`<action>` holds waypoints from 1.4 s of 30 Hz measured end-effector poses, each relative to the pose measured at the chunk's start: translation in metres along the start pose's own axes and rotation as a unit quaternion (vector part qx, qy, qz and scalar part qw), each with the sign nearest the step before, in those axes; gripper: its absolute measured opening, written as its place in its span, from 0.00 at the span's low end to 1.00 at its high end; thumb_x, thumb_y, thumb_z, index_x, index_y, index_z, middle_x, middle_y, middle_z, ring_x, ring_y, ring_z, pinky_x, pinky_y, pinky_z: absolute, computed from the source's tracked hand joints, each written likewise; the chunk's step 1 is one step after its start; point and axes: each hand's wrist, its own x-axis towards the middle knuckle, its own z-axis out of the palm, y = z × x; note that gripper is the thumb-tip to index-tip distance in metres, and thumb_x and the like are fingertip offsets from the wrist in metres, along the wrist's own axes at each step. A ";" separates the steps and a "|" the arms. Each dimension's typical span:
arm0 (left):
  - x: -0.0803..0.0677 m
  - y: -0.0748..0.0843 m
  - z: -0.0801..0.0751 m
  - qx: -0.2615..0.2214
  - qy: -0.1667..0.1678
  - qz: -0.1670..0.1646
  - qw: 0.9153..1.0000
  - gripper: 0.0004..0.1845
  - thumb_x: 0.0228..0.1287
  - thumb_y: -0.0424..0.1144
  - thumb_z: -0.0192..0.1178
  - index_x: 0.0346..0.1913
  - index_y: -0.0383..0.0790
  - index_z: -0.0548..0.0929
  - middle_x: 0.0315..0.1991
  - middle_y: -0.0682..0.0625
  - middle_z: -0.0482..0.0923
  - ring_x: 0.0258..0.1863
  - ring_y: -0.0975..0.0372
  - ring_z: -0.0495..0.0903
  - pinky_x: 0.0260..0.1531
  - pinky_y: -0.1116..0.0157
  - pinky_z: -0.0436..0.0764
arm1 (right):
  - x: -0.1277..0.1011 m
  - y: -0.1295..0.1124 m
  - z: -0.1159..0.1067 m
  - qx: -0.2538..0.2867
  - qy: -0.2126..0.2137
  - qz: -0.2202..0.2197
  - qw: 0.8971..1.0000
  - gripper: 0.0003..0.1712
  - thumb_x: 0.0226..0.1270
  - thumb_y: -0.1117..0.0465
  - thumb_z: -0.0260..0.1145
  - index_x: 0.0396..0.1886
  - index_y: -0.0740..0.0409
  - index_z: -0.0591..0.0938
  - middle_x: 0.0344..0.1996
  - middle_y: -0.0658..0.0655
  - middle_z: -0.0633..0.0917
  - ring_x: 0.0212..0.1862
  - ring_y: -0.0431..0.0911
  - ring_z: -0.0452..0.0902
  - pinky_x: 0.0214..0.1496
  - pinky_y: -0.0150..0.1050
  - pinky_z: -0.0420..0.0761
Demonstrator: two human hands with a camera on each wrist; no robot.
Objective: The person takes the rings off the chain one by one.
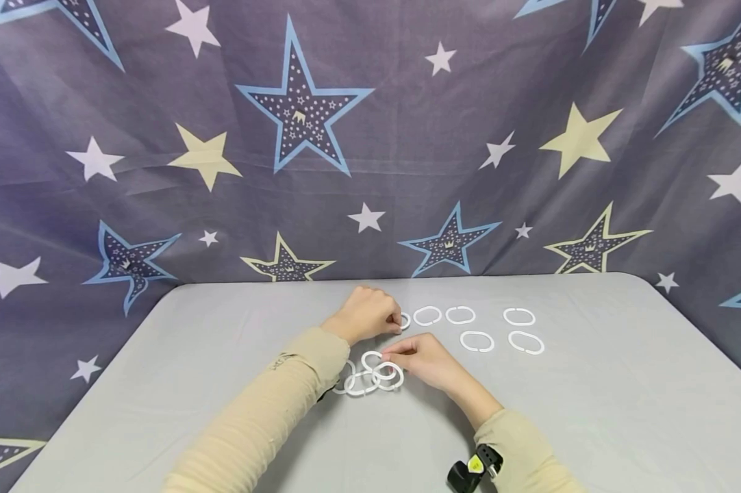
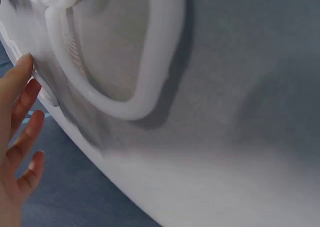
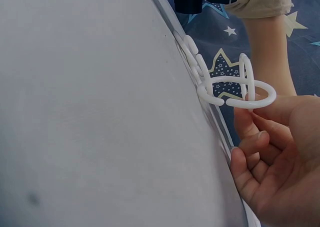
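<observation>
White plastic links, oval with a small gap in one side, are at both hands. My right hand [image 1: 429,359] pinches one link [image 3: 267,89] between thumb and fingertips. That link hooks through another, part of a short chain [image 1: 361,392] lying close over the table, partly hidden behind the left sleeve. Farther back, my left hand [image 1: 367,313] has its thumb and forefinger on the edge of a loose link [image 1: 407,320], pinching it near the tabletop; the fingers cover part of it. In the left wrist view, a chain link [image 2: 142,97] looms large in front.
Several loose links lie apart on the grey tabletop [image 1: 592,411], among them one link [image 1: 427,315] beside the left hand and another link [image 1: 526,342] farther right. A star-patterned curtain [image 1: 395,137] hangs behind the table's back edge.
</observation>
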 end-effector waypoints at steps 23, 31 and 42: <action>-0.027 -0.019 -0.016 -0.243 0.006 -0.101 0.965 0.05 0.61 0.47 0.70 0.38 0.54 0.91 0.31 0.65 0.85 0.26 0.70 0.75 0.29 0.68 0.74 | -0.003 -0.006 -0.001 -0.012 0.004 0.009 1.000 0.13 0.64 0.63 0.68 0.42 0.69 0.87 0.33 0.57 0.89 0.29 0.37 0.74 0.31 0.32 0.74; -0.054 -0.023 -0.017 -0.308 -0.029 -0.139 0.941 0.07 0.64 0.49 0.67 0.41 0.55 0.90 0.31 0.65 0.83 0.29 0.68 0.77 0.32 0.66 0.75 | -0.002 -0.004 0.000 0.006 0.000 0.008 1.000 0.13 0.64 0.64 0.68 0.42 0.71 0.86 0.30 0.57 0.87 0.26 0.38 0.72 0.27 0.30 0.72; -0.081 -0.012 -0.021 -0.389 -0.062 -0.112 0.912 0.08 0.63 0.44 0.69 0.42 0.47 0.90 0.34 0.60 0.85 0.32 0.65 0.79 0.35 0.66 0.77 | -0.001 -0.001 -0.001 0.021 -0.013 -0.004 1.000 0.13 0.65 0.65 0.67 0.41 0.73 0.85 0.26 0.57 0.85 0.24 0.40 0.71 0.26 0.30 0.70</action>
